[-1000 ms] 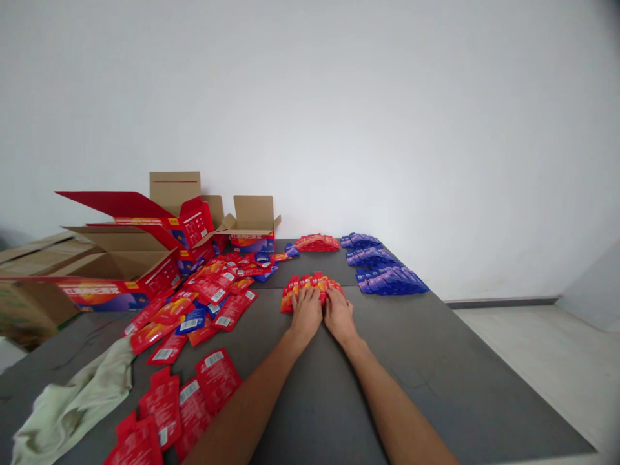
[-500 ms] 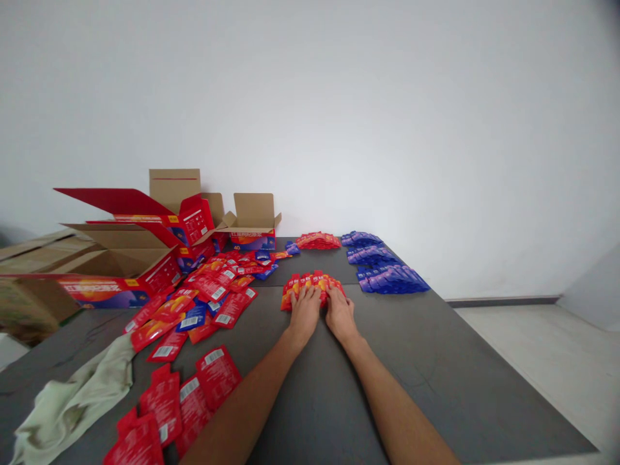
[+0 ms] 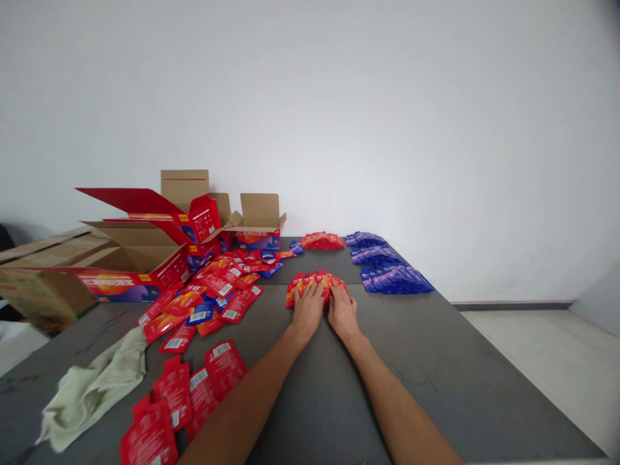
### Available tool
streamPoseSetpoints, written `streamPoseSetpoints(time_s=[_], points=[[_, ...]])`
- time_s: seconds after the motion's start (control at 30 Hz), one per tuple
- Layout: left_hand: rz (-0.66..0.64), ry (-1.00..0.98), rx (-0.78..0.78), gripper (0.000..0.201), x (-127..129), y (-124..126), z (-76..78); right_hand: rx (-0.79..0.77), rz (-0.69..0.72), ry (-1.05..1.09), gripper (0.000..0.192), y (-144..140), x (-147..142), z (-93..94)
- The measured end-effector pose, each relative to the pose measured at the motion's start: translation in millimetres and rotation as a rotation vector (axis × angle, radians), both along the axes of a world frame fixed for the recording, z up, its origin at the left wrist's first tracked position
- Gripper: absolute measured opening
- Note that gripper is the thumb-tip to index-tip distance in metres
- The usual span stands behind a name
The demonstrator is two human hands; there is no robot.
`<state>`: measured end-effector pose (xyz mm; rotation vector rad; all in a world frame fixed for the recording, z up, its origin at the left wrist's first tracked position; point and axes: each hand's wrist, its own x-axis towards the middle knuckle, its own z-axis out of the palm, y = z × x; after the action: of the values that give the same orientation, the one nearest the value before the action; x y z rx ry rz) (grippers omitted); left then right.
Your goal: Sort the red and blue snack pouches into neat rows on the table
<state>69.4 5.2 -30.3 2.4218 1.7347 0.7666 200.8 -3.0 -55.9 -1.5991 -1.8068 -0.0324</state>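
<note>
An overlapping row of red and orange pouches (image 3: 304, 281) lies on the dark table in front of me. My left hand (image 3: 309, 303) holds the row from its near side, with the fingers curved over the pouches. Beside it, my right hand (image 3: 343, 306) grips the right part of the same row. My fingertips and thumbs are partly hidden among the pouches. Farther back, a neat fan of red pouches (image 3: 323, 241) rests near the wall. To its right lie several fanned rows of blue-purple pouches (image 3: 397, 279).
At left, a loose heap of red and blue pouches (image 3: 217, 282) spreads before open printed cartons (image 3: 121, 286) and a smaller open box (image 3: 259, 239). Several red pouches (image 3: 172, 391) lie near my left forearm, beside a pale cloth (image 3: 97, 391). The table (image 3: 436, 374) ends at the right above the floor.
The whole view has shifted slightly, so things appear a little farther right. Both hands stay on the red row, with the right fingers slightly shifted on it.
</note>
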Motion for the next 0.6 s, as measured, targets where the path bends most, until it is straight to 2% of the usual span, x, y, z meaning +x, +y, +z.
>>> streamPoseSetpoints(time_s=[0.13, 0.27, 0.47, 0.6], points=[[0.046, 0.007, 0.050, 0.053, -5, -9, 7.4, 0.060, -0.006, 0.001, 0.045, -8, -9, 9.6], [0.096, 0.042, 0.052, 0.053, -24, -19, 13.4, 0.055, 0.049, -0.034, 0.046, -17, -25, 19.2], [0.192, 0.117, 0.046, 0.048, -63, -34, 10.2, 0.025, 0.193, -0.077, 0.046, -32, -71, 33.0], [0.342, 0.189, 0.053, 0.045, -95, -44, 8.7, 0.005, 0.241, -0.067, 0.043, -40, -107, 36.0]])
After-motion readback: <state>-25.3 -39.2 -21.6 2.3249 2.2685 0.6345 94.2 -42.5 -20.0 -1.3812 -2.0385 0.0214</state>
